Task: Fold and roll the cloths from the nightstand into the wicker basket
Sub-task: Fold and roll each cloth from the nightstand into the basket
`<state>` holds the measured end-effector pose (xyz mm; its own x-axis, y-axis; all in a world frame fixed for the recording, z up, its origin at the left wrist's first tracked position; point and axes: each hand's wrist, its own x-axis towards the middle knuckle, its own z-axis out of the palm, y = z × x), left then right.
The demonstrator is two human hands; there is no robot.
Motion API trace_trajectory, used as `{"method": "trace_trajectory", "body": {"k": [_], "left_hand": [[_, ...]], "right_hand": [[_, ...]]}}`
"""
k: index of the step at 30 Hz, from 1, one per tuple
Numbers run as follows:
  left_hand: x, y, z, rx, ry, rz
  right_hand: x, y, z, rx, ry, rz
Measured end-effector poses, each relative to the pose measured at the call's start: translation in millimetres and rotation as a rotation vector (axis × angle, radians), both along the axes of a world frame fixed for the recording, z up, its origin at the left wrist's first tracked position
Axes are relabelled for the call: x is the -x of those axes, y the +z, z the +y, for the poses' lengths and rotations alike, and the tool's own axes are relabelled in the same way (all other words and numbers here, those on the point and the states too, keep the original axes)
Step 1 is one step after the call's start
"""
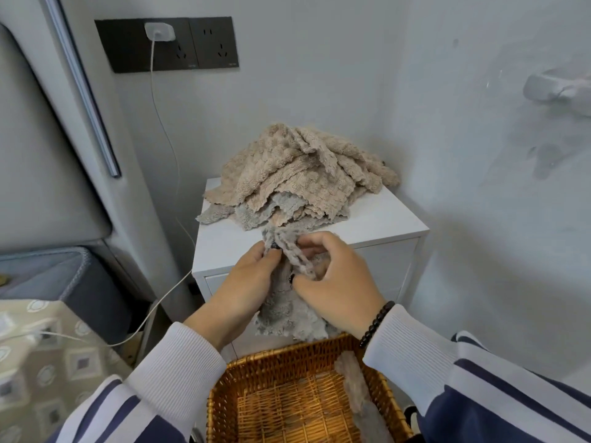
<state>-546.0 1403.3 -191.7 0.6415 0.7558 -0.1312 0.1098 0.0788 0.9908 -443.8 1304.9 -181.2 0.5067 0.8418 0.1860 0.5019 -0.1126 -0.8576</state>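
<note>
White nightstand (pixel 377 225) in a pale corner, charger cable at 9 o'clock. Item: heap of beige and grey cloths (pixel 297 177) on top, at 12 o'clock. Item: grey cloth (pixel 287 302), pinched at its upper edge by the left hand (pixel 246 286) and right hand (pixel 335 282), hanging above the wicker basket (pixel 256 369) at 6 o'clock; one rolled cloth (pixel 355 388) already inside. Risk: limp fabric may sag unevenly, spoiling the fold.

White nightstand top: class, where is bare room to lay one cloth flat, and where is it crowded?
The white nightstand is bare along its front-right edge and front-left corner, beside the heaped beige and grey cloths, which crowd the back. Both hands work over the front edge.
</note>
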Motion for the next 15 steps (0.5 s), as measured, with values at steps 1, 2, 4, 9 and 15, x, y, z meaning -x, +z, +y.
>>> {"method": "trace_trajectory", "body": {"k": [1, 2, 4, 9, 15], "left_hand": [[-1, 1, -1, 0.018, -0.019, -0.017], [-2, 3, -3, 0.031, -0.034, -0.033], [-2, 5, -4, 0.062, -0.07, -0.074], [3, 11, -2, 0.168, -0.031, -0.136], [2, 12, -4, 0.183, 0.02, -0.132]], "right_hand": [[2, 0, 0, -0.002, 0.016, 0.002], [3, 0, 0, -0.004, 0.033, 0.017], [4, 2, -1, -0.013, 0.087, 0.12], [2, 1, 1, -0.096, 0.119, 0.195], [-7, -2, -1, -0.121, -0.004, -0.034]]}}
